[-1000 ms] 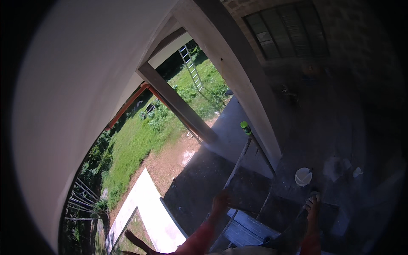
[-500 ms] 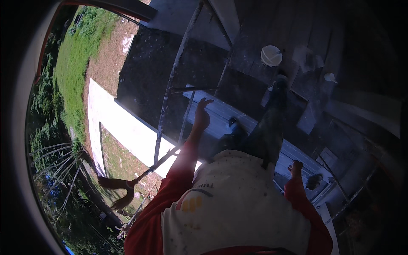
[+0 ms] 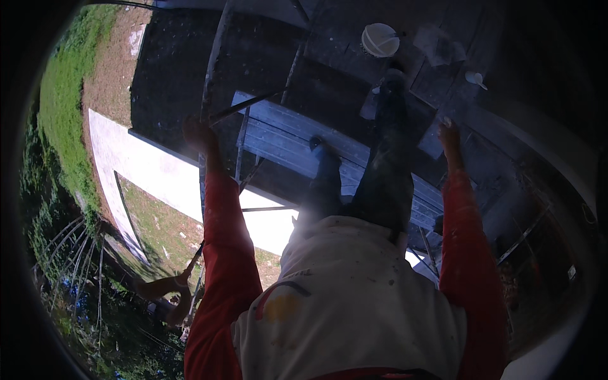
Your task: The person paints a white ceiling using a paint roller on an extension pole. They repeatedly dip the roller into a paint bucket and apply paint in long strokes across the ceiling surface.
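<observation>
My left hand [image 3: 199,135] is closed around the upright metal pole [image 3: 217,54] of a paint-spotted scaffold frame, beside a slanting brace [image 3: 244,109]. In front of me on the right, my right hand [image 3: 449,135] is raised with its fingers drawn together. A small pale patch shows at its fingertips; what it is I cannot make out. Below me runs a grey-blue slatted platform [image 3: 288,136]. One of my feet [image 3: 316,144] is over that platform, and my other foot [image 3: 394,75] reaches farther forward, near the floor sheets.
A white bucket [image 3: 380,40] with a tool in it stands ahead on the dark floor. To its right lie a clear plastic sheet [image 3: 438,47] and a small white scoop-like container [image 3: 475,79]. At left are a sunlit pale slab [image 3: 145,149], grass [image 3: 63,120] and a broom-like brush [image 3: 164,290].
My left hand has gone from open in the air to the scaffold pole at left. My right hand has risen forward from beside the platform. The view has shifted, and my legs have moved.
</observation>
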### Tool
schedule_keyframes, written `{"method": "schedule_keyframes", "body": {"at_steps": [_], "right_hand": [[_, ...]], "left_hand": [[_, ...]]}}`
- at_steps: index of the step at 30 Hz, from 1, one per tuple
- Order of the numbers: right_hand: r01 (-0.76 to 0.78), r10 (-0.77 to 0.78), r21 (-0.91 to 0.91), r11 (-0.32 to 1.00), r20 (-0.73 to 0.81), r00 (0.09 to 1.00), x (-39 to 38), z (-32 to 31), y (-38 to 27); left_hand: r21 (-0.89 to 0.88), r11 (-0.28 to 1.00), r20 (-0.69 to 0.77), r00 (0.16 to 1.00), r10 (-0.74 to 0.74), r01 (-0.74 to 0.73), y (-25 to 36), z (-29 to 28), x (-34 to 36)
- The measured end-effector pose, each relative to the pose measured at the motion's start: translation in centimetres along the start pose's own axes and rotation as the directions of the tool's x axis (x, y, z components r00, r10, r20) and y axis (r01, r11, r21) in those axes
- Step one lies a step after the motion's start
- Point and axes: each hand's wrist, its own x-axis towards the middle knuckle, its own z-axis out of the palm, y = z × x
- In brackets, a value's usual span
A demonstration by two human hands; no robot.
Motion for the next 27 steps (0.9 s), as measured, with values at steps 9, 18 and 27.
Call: {"method": "schedule_keyframes", "body": {"at_steps": [9,18,27], "right_hand": [[0.638,-0.726,-0.582,0.504,0.116,0.678,14.1,8.0,-22.9],[0.584,-0.751,-0.793,0.171,0.279,0.599,31.8,17.2,-20.2],[0.543,-0.464,-0.835,0.084,0.450,0.763,31.7,18.4,-23.4]], "left_hand": [[0.621,0.687,0.114,0.824,-0.555,0.377,3.5,1.7,1.2],[0.547,0.759,0.037,0.895,-0.444,0.354,-2.2,2.9,1.0],[0.622,0.760,0.043,0.962,-0.269,0.185,-9.1,1.6,-0.2]]}}
